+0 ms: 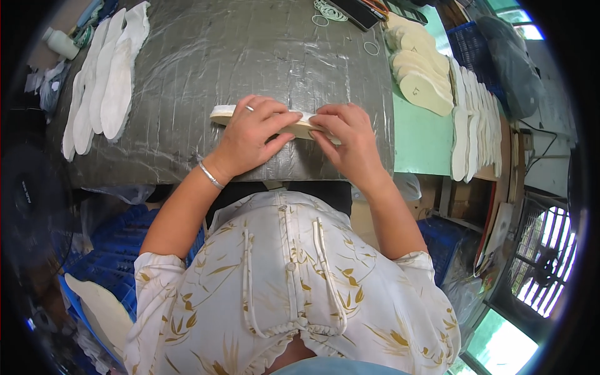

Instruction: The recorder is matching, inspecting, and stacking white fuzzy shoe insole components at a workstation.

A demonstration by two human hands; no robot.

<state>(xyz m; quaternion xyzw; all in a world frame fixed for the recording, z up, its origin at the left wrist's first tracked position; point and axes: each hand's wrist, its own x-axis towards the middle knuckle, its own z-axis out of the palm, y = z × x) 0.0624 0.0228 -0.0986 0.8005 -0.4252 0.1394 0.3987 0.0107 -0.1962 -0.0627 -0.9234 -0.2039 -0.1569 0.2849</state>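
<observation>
Across the near edge of the table lies a shoe insole [222, 114], cream below with a white layer on top, tipped up on its long side. My left hand [257, 130] grips its middle, thumb on the near side and fingers over the white top. My right hand [350, 139] pinches the insole close by, and its fingers hide most of the right end. The two hands' fingertips almost meet. White insole-shaped pieces [117, 81] lie in a row at the left. A fanned stack of cream insoles [425, 90] sits at the right, beside a row of white ones [461, 134].
The table [250, 56] has a dark, wrinkled plastic cover, with a green board [422, 147] on its right. Rubber bands [329, 11] and a dark box [355, 14] lie at the far edge. A white bottle [60, 44] stands far left. Blue crates [115, 250] sit below, left.
</observation>
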